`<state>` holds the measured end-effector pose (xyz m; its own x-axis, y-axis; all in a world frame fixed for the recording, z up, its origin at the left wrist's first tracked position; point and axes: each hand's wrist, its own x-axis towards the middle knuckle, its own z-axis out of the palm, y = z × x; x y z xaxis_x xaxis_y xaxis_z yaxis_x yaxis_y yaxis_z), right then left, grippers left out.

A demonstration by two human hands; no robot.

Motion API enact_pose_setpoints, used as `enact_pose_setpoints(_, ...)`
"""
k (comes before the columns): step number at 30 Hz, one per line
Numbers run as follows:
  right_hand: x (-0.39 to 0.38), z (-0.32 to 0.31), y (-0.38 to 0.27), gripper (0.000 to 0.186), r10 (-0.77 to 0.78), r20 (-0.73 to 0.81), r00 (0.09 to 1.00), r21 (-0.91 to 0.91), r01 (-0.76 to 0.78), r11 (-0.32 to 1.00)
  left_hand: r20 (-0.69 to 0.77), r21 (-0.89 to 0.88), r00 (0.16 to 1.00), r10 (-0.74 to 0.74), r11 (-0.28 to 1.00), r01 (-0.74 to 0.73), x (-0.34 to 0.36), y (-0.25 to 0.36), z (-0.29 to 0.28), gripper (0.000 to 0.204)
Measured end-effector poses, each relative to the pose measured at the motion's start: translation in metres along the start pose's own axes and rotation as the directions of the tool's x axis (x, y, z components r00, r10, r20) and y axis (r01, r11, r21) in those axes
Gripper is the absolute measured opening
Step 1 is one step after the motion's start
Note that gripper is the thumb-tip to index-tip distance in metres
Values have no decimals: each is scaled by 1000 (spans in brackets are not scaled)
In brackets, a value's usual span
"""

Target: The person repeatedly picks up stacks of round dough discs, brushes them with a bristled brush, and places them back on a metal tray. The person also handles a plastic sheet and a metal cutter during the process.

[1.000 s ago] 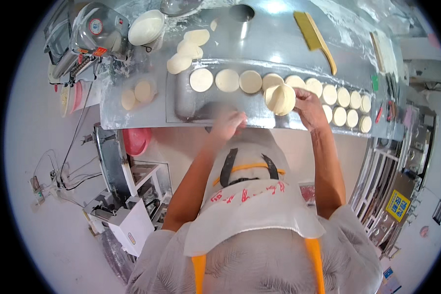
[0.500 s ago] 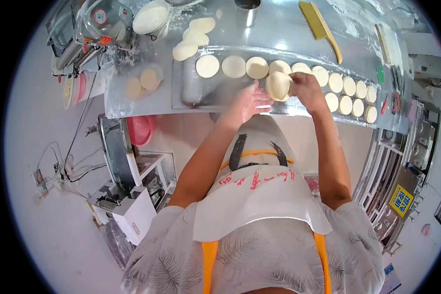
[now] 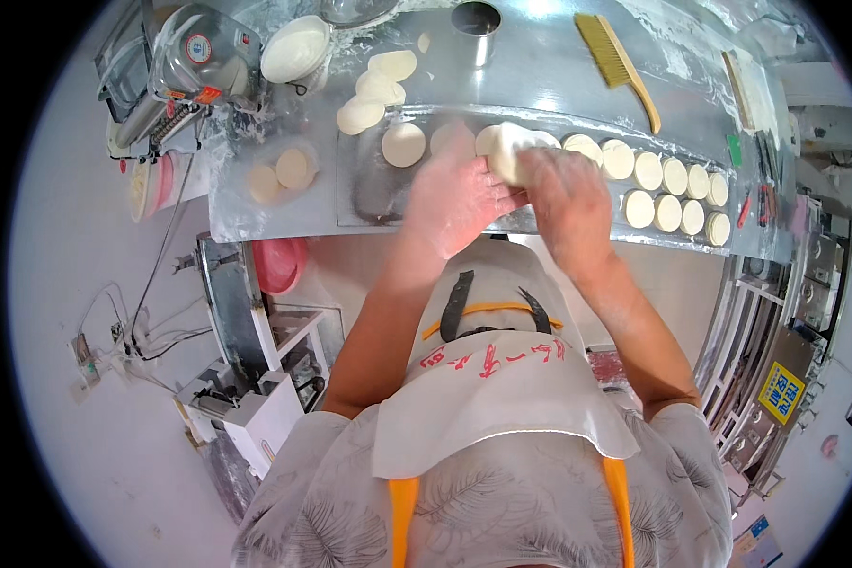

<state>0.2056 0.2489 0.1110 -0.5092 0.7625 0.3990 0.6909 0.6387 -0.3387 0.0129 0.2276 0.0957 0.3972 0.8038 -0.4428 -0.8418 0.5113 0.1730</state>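
Note:
A pale round of dough (image 3: 507,154) is held up above the metal tray (image 3: 360,166), its edges blurred by motion. At its right side my right hand (image 3: 573,201) is closed with the fingers curled on it; some fingers are smeared. My left hand (image 3: 452,204), pale with flour, meets it from the left with the palm turned up and the fingers stretched out and fairly flat. Dough rounds lie in a row on the tray, including one at the left end (image 3: 404,145). To the right, thicker-looking rounds or small stacks (image 3: 639,209) stand in two rows.
A wooden-handled brush (image 3: 608,55) and a metal cup (image 3: 475,36) are at the back. Loose dough rounds (image 3: 361,115) overlap behind the tray's left part. A bowl of flour (image 3: 295,49) and clear container (image 3: 206,57) stand back left; two beige discs (image 3: 295,168) lie left.
My right hand has moved left with the dough round, bringing it closer to my left hand. My left hand has shifted slightly left, and its fingers now meet the round.

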Motion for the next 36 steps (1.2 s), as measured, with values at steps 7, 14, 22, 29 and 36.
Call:
enact_pose_setpoints(7,-1,-12,-19,53,-179,40,983,-54,181,982,17,365,980,200,911,-192,1,14,2,47)
enact_pose_setpoints(14,-8,-8,197,44,540,-46,841,80,-535,841,-105,466,955,277,862,-199,53,24,0,45)
enact_pose_setpoints(22,8,112,461,46,545,182,818,-343,-467,815,-219,639,935,280,765,-79,150,4,-5,52)
enact_pose_setpoints(29,40,54,474,29,500,591,634,485,-774,408,-190,615,934,303,778,-127,249,-8,2,59)
enact_pose_setpoints(36,53,-89,371,43,244,650,720,595,-682,426,43,784,922,384,559,-269,328,10,-58,53)
